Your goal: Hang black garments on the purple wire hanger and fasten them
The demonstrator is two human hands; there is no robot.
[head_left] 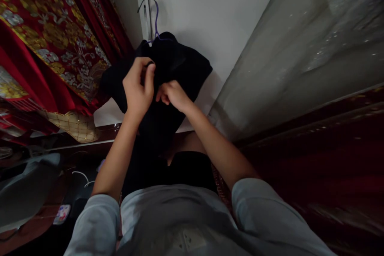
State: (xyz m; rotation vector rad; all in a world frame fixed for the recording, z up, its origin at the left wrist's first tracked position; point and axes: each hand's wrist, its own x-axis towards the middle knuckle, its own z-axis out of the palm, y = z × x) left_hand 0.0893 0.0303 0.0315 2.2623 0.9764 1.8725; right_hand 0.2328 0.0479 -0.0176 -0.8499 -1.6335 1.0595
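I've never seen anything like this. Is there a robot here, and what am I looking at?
There's no robot: these are a person's bare hands. The single picture comes from a camera worn on the head, looking forward and down, so the grey sleeves and forearms reach away from you.

Ahead, a black garment hangs on a purple hanger in front of a white panel. The left hand seems to pinch a bit of the garment between thumb and fingers. The right hand is at its front, fingers curled; whether it grips is too dark to tell.

To the left hangs red embroidered cloth.
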